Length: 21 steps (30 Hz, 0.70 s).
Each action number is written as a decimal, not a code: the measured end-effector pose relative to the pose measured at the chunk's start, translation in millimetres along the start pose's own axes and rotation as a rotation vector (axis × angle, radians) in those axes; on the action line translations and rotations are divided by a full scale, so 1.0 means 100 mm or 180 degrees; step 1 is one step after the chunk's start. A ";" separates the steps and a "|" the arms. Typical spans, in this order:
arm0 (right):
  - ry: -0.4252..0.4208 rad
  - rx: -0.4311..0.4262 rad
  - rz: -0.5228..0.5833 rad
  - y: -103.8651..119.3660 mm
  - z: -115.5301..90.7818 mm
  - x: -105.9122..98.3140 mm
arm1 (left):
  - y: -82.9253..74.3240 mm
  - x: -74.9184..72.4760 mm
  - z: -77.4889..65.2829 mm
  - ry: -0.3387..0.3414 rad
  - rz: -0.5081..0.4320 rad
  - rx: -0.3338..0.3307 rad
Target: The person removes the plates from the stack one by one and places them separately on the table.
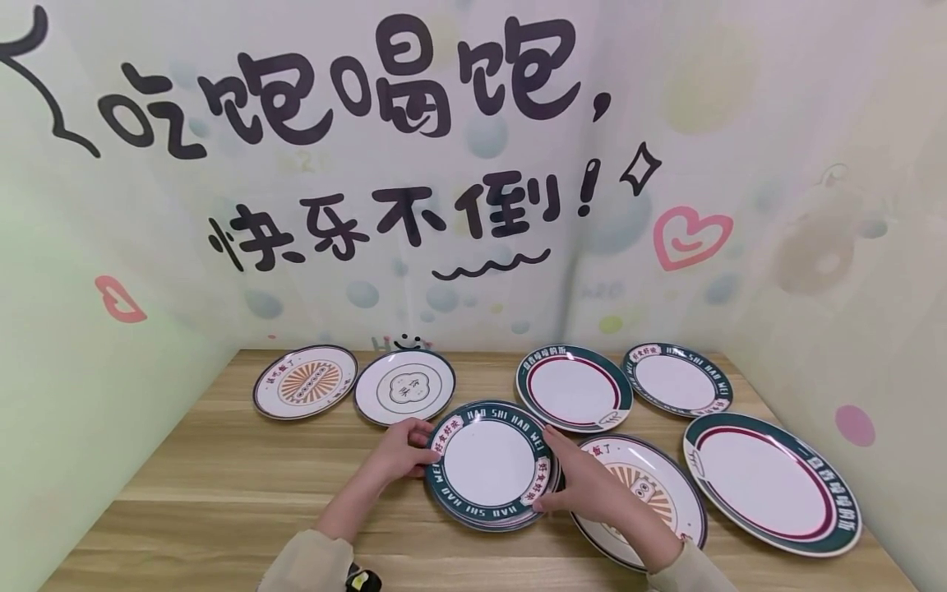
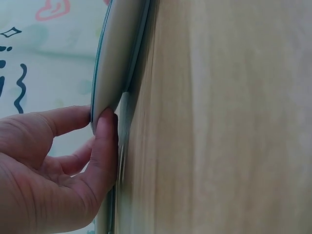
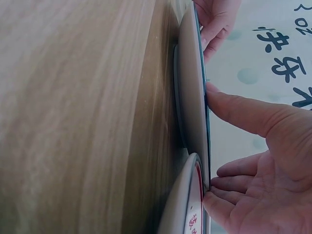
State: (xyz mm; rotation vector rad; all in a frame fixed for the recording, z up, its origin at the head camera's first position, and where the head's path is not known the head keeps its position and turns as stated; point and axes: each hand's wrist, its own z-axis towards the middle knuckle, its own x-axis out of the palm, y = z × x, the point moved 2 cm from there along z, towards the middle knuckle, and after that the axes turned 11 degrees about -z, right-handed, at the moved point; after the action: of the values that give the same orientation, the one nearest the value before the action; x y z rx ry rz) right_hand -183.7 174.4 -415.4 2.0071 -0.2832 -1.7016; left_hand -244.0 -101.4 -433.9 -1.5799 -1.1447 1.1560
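Note:
A round plate (image 1: 488, 463) with a white centre and a dark green lettered rim is between my two hands at the middle of the table. My left hand (image 1: 403, 450) pinches its left rim, fingertips reaching underneath in the left wrist view. On the opposite side, my right hand (image 1: 588, 485) holds the rim between thumb and fingers. The right wrist view shows the plate's foot ring (image 3: 179, 95) close to the wood; whether it touches is unclear. Beneath my right forearm lies a sunburst plate (image 1: 638, 530), partly covered. A second edge shows under the held plate's lower right rim.
At the back left sit another sunburst plate (image 1: 307, 382) and a white plate (image 1: 404, 388) with a small emblem. A red-ringed green plate (image 1: 573, 388), a lettered green plate (image 1: 676, 379) and a larger red-ringed plate (image 1: 769, 481) lie rightward. Printed walls (image 1: 473, 312) enclose the wooden table (image 1: 259, 485).

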 end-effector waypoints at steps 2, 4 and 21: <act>-0.0002 -0.0008 -0.0017 0.00 -0.01 0.00 | 0.00 0.00 0.00 0.0000 -0.0001 -0.0006; -0.0002 -0.0026 -0.0018 0.00 -0.01 -0.01 | -0.01 -0.01 0.00 0.0007 0.0017 -0.0003; 0.0027 -0.0014 0.0007 0.03 -0.03 -0.02 | -0.01 -0.10 -0.01 -0.0013 0.0121 -0.0044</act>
State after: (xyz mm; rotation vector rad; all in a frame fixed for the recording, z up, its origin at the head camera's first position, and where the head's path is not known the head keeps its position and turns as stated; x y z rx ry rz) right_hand -180.7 173.7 -412.0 2.0096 -0.2785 -1.6906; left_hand -245.2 -111.2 -430.5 -1.6169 -1.1320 1.1789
